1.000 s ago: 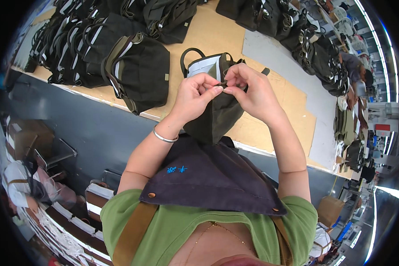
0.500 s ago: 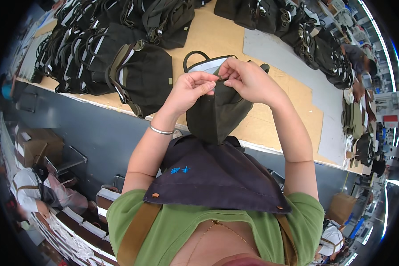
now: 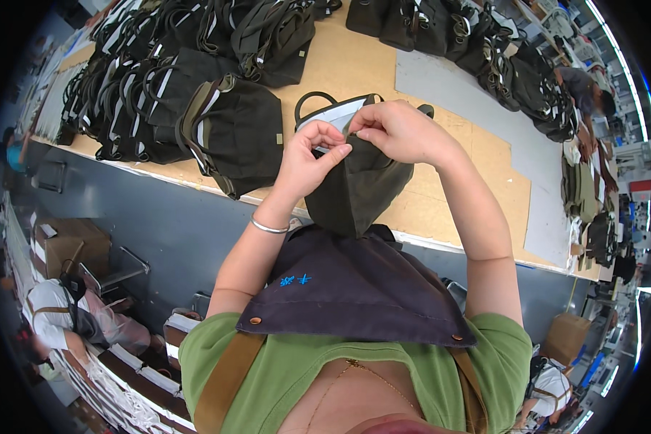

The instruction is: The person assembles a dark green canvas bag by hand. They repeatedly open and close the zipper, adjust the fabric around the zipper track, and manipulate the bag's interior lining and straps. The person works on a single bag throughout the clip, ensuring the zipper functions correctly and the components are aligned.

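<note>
A dark olive bag [image 3: 354,189] stands in front of me at the table's near edge, its top gaping to a pale lining and a looped handle at the far left. At the near corner of its rim, my right hand [image 3: 401,134] pinches the edge between thumb and fingertips. My left hand [image 3: 309,158], with a silver bangle on its wrist, is curled at the same corner. Its thumb lies against the cloth, its index fingertip close by; the fingers partly hide what they grip. Whether a small piece sits between the fingertips is too small to tell.
Left of the bag, another dark bag [image 3: 246,134] lies beside a dense heap of similar bags [image 3: 134,105]. More bags [image 3: 513,72] line the table's far right side. The tan tabletop [image 3: 456,195] stretches rightward. Co-workers [image 3: 54,311] are at lower left and far right; a cardboard box [image 3: 72,242] sits on the floor.
My left thumb and index finger have parted slightly and shifted down along the rim's corner. My right hand has moved slightly left and still pinches the edge. The bag stays nearly in place.
</note>
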A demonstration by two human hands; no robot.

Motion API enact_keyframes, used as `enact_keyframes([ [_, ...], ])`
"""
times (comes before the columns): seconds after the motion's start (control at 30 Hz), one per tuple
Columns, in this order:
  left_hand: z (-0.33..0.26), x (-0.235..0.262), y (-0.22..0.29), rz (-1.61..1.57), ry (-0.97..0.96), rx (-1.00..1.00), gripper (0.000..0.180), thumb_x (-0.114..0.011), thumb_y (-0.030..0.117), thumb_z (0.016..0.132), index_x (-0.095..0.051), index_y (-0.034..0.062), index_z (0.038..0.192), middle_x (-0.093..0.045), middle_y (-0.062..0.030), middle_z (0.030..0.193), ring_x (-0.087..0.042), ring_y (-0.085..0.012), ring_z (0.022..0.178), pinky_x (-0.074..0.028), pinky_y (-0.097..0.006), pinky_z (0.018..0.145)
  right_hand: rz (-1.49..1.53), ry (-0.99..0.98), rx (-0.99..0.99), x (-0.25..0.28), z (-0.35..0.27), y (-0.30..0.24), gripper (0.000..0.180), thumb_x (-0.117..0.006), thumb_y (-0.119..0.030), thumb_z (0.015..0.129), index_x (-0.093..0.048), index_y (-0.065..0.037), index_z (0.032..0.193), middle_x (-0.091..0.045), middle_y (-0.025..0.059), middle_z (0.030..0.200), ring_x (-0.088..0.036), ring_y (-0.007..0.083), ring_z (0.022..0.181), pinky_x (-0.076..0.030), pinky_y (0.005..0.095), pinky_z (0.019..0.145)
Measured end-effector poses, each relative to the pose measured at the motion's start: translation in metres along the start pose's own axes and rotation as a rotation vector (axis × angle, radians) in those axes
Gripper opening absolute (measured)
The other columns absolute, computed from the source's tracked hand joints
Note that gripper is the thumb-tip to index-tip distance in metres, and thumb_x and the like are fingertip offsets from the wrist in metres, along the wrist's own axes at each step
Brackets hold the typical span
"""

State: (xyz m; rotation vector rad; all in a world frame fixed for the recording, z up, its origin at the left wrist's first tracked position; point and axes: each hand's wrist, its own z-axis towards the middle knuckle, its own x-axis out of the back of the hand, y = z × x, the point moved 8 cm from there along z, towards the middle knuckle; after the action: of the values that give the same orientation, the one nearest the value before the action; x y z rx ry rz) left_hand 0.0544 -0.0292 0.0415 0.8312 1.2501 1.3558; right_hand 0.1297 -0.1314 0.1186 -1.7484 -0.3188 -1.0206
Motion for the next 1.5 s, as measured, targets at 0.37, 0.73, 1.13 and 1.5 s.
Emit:
enact_keyframes([
  [0.37,-0.016,-0.009,0.012,0.155,0.221,-0.179,0.012,-0.073,0.002,0.082,-0.065,-0.0010,0.091,-0.066,-0.0020,0.087,-0.058,-0.0064,0.076,-0.047,-0.020,0.073,-0.101,-0.126,0.018,0.002,0.006,0.002,0.015,-0.065,-0.013,0.084,-0.069,-0.001,0.092,-0.068,0.0110,0.079,-0.063,0.0208,0.072,-0.049,0.0321,0.067],
  [0.73,-0.019,-0.017,0.028,0.356,0.289,-0.340,0.010,-0.070,0.005,0.081,-0.062,0.0018,0.083,-0.059,-0.0045,0.074,-0.056,-0.0143,0.068,-0.045,-0.028,0.065,-0.092,0.000,-0.038,0.002,0.005,0.001,0.010,-0.067,-0.010,0.081,-0.069,0.000,0.084,-0.067,0.0130,0.073,-0.062,0.0223,0.065,-0.048,0.0332,0.062],
  [1.13,-0.016,-0.019,0.010,0.054,0.247,-0.037,0.008,-0.066,0.005,0.088,-0.059,0.0000,0.089,-0.059,0.0014,0.081,-0.051,-0.0049,0.074,-0.043,-0.020,0.068,-0.111,0.042,0.073,0.005,-0.001,-0.011,0.010,-0.066,-0.010,0.079,-0.071,-0.003,0.085,-0.066,0.0143,0.075,-0.063,0.0300,0.068,-0.048,0.0369,0.063],
  [1.5,-0.012,-0.016,0.005,-0.014,0.219,0.035,0.016,-0.068,0.006,0.087,-0.066,-0.0018,0.100,-0.063,0.0001,0.079,-0.054,-0.0050,0.071,-0.046,-0.021,0.069,0.012,0.017,0.114,0.001,-0.005,-0.010,0.012,-0.061,-0.006,0.081,-0.065,-0.001,0.091,-0.065,0.0125,0.075,-0.062,0.0274,0.069,-0.048,0.0364,0.064],
])
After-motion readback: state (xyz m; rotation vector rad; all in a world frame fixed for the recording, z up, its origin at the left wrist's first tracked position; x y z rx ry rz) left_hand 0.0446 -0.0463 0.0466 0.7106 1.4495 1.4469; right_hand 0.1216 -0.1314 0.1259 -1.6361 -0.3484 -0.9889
